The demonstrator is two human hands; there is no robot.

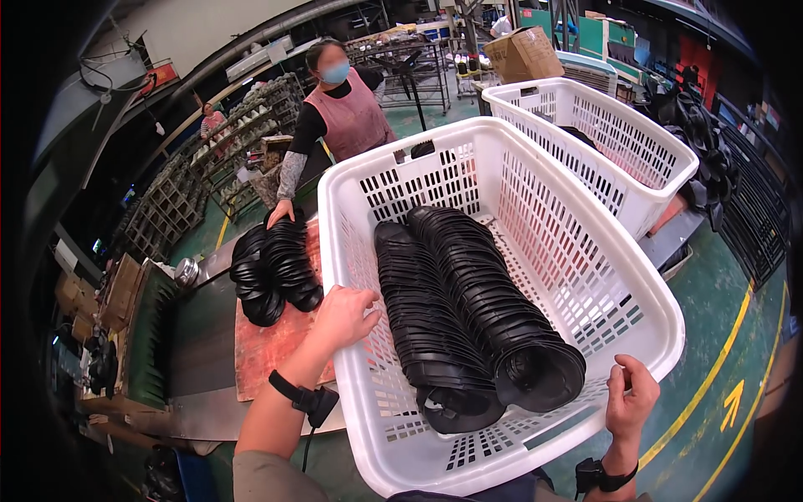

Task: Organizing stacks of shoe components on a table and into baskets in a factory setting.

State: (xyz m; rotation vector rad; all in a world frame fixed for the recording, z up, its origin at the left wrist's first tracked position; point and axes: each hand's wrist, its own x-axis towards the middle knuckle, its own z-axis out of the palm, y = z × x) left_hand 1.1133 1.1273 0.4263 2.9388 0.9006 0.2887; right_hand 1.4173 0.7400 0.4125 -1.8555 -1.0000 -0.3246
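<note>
In front of me a white plastic laundry-style basket [585, 435] with slotted walls is tilted in the picture. Two long stacks of nested black curved pieces, a left stack [431, 309] and a right stack [493, 293], lie side by side in it. Over the basket's left rim is my left hand [345, 318], its fingers loosely bent and holding nothing I can see. My right hand [631, 397] is by the near right rim, fingers half curled and apart from the thumb, with nothing in it. Both wrists wear black straps.
At the left, more black pieces [272, 268] lie on a red worn board [288, 347], with a co-worker's hand [284, 211] on them. A second white basket [677, 159] stands behind mine, and a cardboard box [525, 57] is beyond it. Yellow lines [707, 397] mark the green floor.
</note>
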